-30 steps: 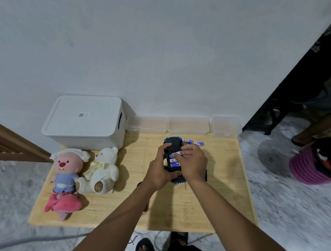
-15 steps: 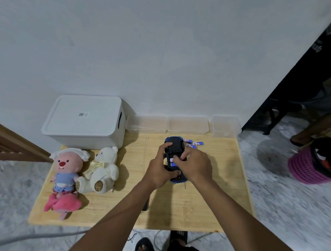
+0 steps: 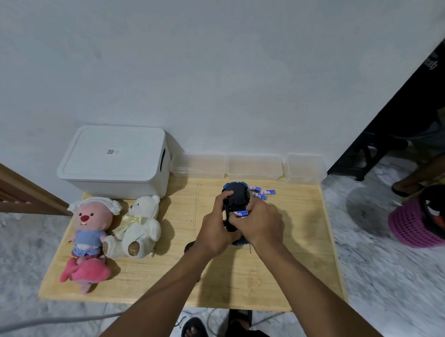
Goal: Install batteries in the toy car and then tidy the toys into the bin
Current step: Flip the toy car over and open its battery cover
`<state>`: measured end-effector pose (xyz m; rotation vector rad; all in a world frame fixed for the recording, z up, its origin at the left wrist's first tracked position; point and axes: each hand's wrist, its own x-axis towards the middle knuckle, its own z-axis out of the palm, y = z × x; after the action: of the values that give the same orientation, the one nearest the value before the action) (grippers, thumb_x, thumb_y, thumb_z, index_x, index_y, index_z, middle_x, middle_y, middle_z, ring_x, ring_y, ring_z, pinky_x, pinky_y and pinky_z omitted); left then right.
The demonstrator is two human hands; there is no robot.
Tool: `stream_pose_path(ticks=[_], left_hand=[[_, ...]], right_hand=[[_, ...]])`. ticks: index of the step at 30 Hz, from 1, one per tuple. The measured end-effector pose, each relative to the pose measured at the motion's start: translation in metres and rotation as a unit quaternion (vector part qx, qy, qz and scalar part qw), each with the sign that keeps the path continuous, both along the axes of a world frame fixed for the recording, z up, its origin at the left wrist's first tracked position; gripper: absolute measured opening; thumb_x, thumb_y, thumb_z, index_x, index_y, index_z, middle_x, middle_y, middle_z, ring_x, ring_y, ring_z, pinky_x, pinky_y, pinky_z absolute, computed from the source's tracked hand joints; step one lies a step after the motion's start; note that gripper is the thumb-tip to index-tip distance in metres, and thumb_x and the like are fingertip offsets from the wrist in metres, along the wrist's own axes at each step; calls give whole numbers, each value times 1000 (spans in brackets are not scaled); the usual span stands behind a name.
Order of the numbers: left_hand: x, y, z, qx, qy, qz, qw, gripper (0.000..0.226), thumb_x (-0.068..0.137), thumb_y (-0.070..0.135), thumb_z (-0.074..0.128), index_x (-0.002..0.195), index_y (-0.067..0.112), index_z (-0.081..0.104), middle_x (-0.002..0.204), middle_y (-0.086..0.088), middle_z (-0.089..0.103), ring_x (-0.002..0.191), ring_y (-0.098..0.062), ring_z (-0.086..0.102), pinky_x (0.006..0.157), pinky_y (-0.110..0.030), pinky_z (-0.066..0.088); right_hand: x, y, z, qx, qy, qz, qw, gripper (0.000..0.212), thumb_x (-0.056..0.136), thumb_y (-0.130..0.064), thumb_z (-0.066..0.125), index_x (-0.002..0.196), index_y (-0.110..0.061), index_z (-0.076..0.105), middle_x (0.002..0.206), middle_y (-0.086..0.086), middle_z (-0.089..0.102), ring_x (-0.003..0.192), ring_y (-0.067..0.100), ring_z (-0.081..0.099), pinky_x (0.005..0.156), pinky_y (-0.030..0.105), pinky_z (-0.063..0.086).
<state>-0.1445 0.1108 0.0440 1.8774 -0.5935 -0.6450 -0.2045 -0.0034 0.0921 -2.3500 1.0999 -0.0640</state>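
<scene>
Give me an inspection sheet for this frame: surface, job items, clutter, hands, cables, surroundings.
Surface: wooden table, against the wall.
Job's things: toy car upturned, a battery in its bay; loose batteries beside it; white bin lidded; pink plush, white bear lying flat.
Clutter: clear containers along the wall.
Grippers: left hand holds the car; right hand at the bay.
Cables: grey cable on the floor.
Surroundings: pink basket.
</scene>
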Motion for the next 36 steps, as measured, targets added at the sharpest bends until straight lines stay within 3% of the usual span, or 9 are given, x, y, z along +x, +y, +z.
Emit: stream_pose_path(ticks=[5,9,13,16,24,28,30,33,36], left_hand=[[2,-1,1,-1,-33,-8,999,97,74,4,82,150,35,29,106,14,69,77,-9,70,69,-22,58],[7,0,1,3,-33,-13,999,99,74,2,83,151,33,30,105,11,69,80,-4,69,67,-13,53],[13,4,-2,-4,20,10,1000,98,72,1,83,146,41,32,115,6,69,79,-14,74,73,-33,63],[13,5,-2,-1,34,3,999,97,72,3,85,143,45,33,120,6,68,82,-14,74,74,-33,62],[8,8,1,12,50,-27,998,100,71,2,84,143,47,32,124,6,65,92,-10,71,78,-38,63],[7,10,3,13,57,-22,998,97,70,2,83,141,48,34,124,6,65,91,-25,73,77,-47,63],[6,10,6,13,62,-23,998,96,72,0,82,141,47,34,122,8,65,85,-25,74,76,-48,63],[4,10,10,17,61,-28,998,96,74,0,83,142,46,33,122,10,63,80,-24,75,72,-40,64],[2,10,13,21,58,-27,998,95,74,0,83,142,45,33,122,8,63,76,-24,75,67,-32,63]], right_hand=[[7,4,3,-5,6,9,1000,32,72,-43,71,92,-21,60,75,-6,60,73,20,57,63,28,45],[8,5,2,-5,-1,11,1000,27,72,-45,67,92,-27,70,80,-7,69,79,19,65,66,29,54],[2,-1,-1,-18,8,62,998,34,80,-57,65,107,-38,74,101,-11,72,92,18,68,65,26,44],[-5,-7,-5,-44,27,118,992,32,89,-60,63,113,-41,72,131,-6,49,96,23,67,72,30,50],[-7,-27,-8,-48,-7,297,954,21,97,-46,59,112,-37,70,116,-15,50,93,13,60,72,33,49],[-12,-29,-7,109,-162,168,966,3,96,-39,62,96,-36,62,104,-21,67,100,2,63,84,36,53],[-13,-28,-5,211,-207,79,952,5,97,-34,60,96,-32,56,93,-16,74,97,7,68,84,39,55],[-16,-31,7,275,-210,9,938,9,102,-25,49,104,-22,58,73,-5,72,75,29,66,72,42,53],[-20,-31,15,294,-168,-13,941,28,103,-20,41,96,-17,67,66,-4,57,65,14,52,66,30,42]])
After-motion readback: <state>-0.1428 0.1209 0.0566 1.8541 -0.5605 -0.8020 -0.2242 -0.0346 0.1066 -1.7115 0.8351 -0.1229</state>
